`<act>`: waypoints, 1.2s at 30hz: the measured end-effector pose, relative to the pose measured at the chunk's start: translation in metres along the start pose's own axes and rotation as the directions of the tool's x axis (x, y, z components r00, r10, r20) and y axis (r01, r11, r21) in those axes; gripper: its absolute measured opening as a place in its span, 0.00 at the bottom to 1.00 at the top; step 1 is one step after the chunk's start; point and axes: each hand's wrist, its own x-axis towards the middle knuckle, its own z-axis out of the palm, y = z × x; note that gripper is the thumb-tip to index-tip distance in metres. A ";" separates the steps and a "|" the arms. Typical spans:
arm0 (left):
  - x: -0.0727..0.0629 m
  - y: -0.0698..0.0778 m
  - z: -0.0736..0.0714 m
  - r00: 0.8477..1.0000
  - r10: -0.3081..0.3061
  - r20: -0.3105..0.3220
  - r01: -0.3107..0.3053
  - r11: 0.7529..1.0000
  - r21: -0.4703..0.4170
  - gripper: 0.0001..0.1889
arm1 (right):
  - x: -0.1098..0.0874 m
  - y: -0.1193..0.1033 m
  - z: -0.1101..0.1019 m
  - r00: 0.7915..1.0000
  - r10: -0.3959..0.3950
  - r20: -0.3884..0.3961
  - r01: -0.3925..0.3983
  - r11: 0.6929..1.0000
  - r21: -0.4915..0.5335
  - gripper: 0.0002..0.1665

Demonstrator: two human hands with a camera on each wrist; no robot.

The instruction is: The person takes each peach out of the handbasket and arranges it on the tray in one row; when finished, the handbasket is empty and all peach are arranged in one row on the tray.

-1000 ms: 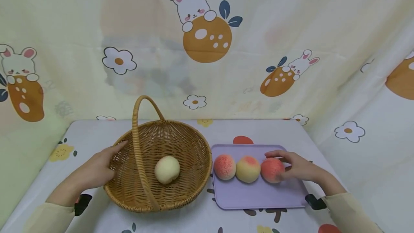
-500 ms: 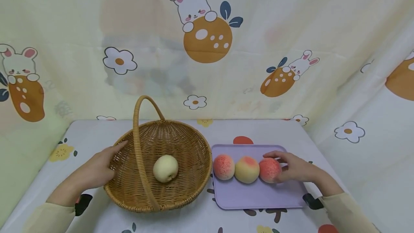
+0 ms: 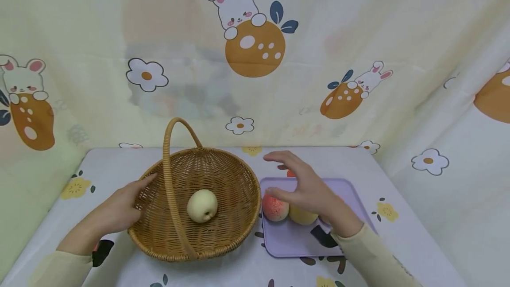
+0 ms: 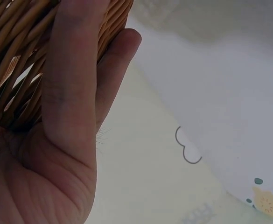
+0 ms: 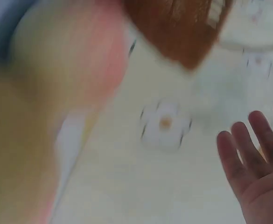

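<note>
Displaced toward 10 o'clock since the earlier frame, the right hand (image 3: 307, 186) has its thumb and fingers spread apart. At its 7 o'clock, a red peach (image 3: 275, 208) and a yellow peach (image 3: 301, 215) lie on the lilac tray (image 3: 295, 243). Straight fingers of the left hand (image 3: 119, 207) touch the wicker basket (image 3: 235, 180) at 9 o'clock; a pale yellow fruit (image 3: 202, 206) rests inside.

Right hand (image 3: 306, 188) off rightmost peach (image 3: 340, 198), now over left part of tray (image 3: 291, 243), near basket (image 3: 236, 185), fingers apart; hand and wrist hide much of middle peach (image 3: 299, 217). Pale fruit (image 3: 201, 205) sits slightly further left, turned.
</note>
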 end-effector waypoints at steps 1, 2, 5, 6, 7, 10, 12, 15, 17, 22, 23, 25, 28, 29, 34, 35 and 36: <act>0.000 0.000 0.000 1.000 0.003 -0.002 -0.003 1.000 0.003 0.48 | 0.005 -0.005 0.010 1.000 -0.024 0.005 0.024 1.000 0.009 0.40; 0.001 0.000 0.001 1.000 0.006 -0.005 -0.006 1.000 0.004 0.47 | 0.010 -0.010 0.019 0.999 -0.036 0.017 0.036 0.999 0.020 0.40; 0.001 0.001 0.001 1.000 0.009 -0.005 -0.009 1.000 0.006 0.47 | 0.023 -0.020 0.044 0.996 -0.047 0.080 0.046 0.999 0.019 0.42; 0.001 0.001 0.001 1.000 0.006 -0.006 -0.006 1.000 0.004 0.47 | 0.027 -0.023 0.051 0.993 -0.038 0.108 0.037 0.999 0.011 0.43; 0.001 0.001 0.001 1.000 0.008 -0.006 -0.008 1.000 0.006 0.47 | 0.031 -0.025 0.058 0.990 -0.031 0.136 0.031 1.000 0.004 0.45; 0.001 0.001 0.001 1.000 0.006 -0.005 -0.006 1.000 0.007 0.47 | 0.041 -0.030 0.075 0.977 -0.004 0.215 0.012 0.999 -0.037 0.48; 0.001 0.001 0.001 1.000 0.007 -0.005 -0.007 1.000 0.007 0.48 | 0.047 -0.033 0.084 0.963 0.021 0.269 -0.003 0.998 -0.065 0.50; 0.002 0.001 0.001 1.000 0.002 -0.001 -0.002 1.000 0.010 0.48 | 0.053 -0.036 0.094 0.932 0.051 0.360 -0.003 0.991 -0.134 0.54; 0.002 0.001 0.002 1.000 0.001 0.001 -0.001 1.000 0.011 0.48 | 0.055 -0.038 0.099 0.903 0.075 0.423 0.007 0.982 -0.190 0.57; 0.001 0.002 0.002 1.000 0.002 -0.004 -0.002 1.000 0.010 0.48 | 0.055 -0.039 0.108 0.838 0.094 0.537 0.069 0.959 -0.276 0.60; 0.001 0.002 0.002 1.000 0.002 -0.004 -0.002 1.000 0.009 0.48 | 0.055 -0.039 0.109 0.832 0.091 0.548 0.080 0.957 -0.280 0.59; 0.001 0.002 0.002 1.000 0.004 -0.006 -0.004 1.000 0.010 0.48 | 0.055 -0.039 0.111 0.826 0.085 0.558 0.097 0.953 -0.289 0.57; 0.000 0.001 0.002 1.000 0.005 -0.008 -0.005 1.000 0.004 0.48 | 0.056 -0.040 0.113 0.842 0.081 0.533 0.099 0.949 -0.300 0.54; 0.000 0.001 0.002 1.000 0.006 -0.007 -0.006 1.000 0.002 0.48 | 0.057 -0.040 0.113 0.851 0.084 0.518 0.094 0.947 -0.308 0.53; 0.000 0.000 0.002 1.000 0.000 -0.002 0.000 1.000 -0.005 0.49 | 0.060 -0.041 0.113 0.893 0.100 0.439 0.081 0.924 -0.374 0.47; 0.000 0.000 0.002 1.000 -0.002 -0.001 0.002 1.000 -0.004 0.49 | 0.060 -0.041 0.113 0.898 0.104 0.429 0.080 0.917 -0.390 0.45; 0.000 0.000 0.002 1.000 -0.003 0.000 0.003 1.000 -0.003 0.49 | 0.060 -0.041 0.114 0.902 0.107 0.419 0.080 0.911 -0.405 0.43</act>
